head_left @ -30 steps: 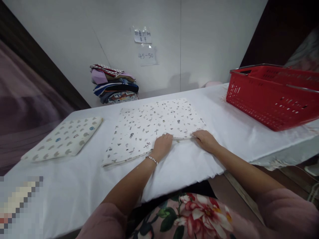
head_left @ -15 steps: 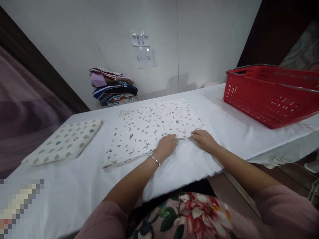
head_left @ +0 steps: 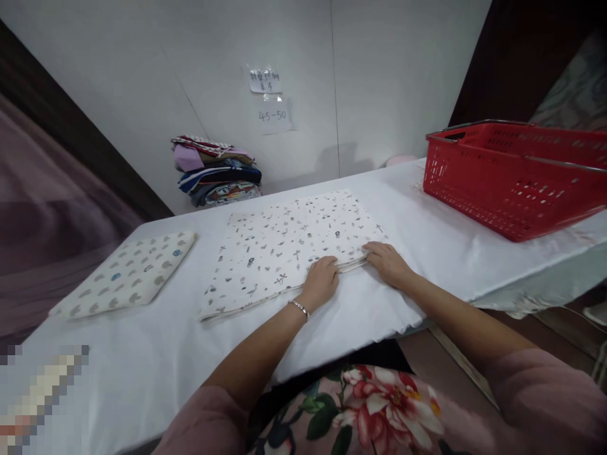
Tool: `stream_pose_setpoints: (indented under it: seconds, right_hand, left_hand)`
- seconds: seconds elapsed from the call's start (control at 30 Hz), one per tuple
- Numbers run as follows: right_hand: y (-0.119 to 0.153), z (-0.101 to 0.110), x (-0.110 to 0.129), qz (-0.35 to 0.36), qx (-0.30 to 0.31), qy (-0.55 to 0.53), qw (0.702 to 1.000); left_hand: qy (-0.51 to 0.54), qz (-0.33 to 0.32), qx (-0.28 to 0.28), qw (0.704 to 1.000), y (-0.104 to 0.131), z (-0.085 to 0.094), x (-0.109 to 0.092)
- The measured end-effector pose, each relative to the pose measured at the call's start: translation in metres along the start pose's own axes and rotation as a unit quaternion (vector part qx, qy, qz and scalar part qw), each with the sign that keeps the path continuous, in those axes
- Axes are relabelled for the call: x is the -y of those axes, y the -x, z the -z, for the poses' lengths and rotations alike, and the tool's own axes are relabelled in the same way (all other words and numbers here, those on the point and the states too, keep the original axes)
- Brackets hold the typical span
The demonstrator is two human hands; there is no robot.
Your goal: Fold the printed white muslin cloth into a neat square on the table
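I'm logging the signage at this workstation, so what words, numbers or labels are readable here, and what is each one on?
"45-50": handwritten on the lower paper sheet on the wall.
Upper paper sheet on the wall: two lines of handwritten characters, too blurred to read surely.
Printed cloth in the middle: small motifs, no lettering I can make out.
Red basket: no label visible.

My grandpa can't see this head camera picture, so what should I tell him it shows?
Two bare hands, left and right, touch the near edge of a folded patterned cloth on a white-covered table. Another folded cloth lies left, and a red basket stands right.
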State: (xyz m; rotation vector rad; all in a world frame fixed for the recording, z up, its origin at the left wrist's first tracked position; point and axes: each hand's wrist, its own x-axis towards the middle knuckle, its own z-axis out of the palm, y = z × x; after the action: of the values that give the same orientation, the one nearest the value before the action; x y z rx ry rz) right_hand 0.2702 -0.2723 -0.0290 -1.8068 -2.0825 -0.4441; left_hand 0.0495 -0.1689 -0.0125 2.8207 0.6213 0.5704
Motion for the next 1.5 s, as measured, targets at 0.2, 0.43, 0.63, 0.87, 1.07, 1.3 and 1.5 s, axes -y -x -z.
stream_pose_setpoints:
  seconds: [0.2, 0.43, 0.63, 0.87, 1.07, 1.3, 1.5]
  right_hand:
    - [0.014, 0.003, -0.009, 0.026, 0.022, -0.027, 0.999]
    - [0.016, 0.005, -0.010, 0.011, 0.037, -0.051, 0.998]
    - [0.017, 0.004, -0.011, 0.008, 0.029, -0.075, 0.997]
    - [0.017, 0.008, -0.009, -0.002, 0.027, -0.095, 0.995]
    - [0.016, 0.013, -0.008, -0.006, 0.014, -0.114, 0.993]
    - [0.016, 0.013, -0.006, -0.009, 0.030, -0.104, 0.994]
    - [0.013, 0.014, 0.002, 0.013, 0.005, -0.112, 0.994]
  left_hand:
    - [-0.061, -0.046, 0.018, 0.997, 0.002, -0.003, 0.000]
    - [-0.127, -0.125, -0.003, 0.984, -0.008, -0.004, -0.009]
    - [-0.172, -0.161, -0.021, 0.972, -0.018, -0.011, -0.010]
    - [-0.172, -0.198, -0.029, 0.965, -0.018, -0.009, -0.012]
    - [-0.135, -0.155, -0.005, 0.979, -0.022, -0.013, -0.013]
    - [-0.153, -0.152, 0.021, 0.976, -0.029, -0.020, -0.012]
    - [-0.108, -0.104, 0.051, 0.987, -0.031, -0.018, -0.016]
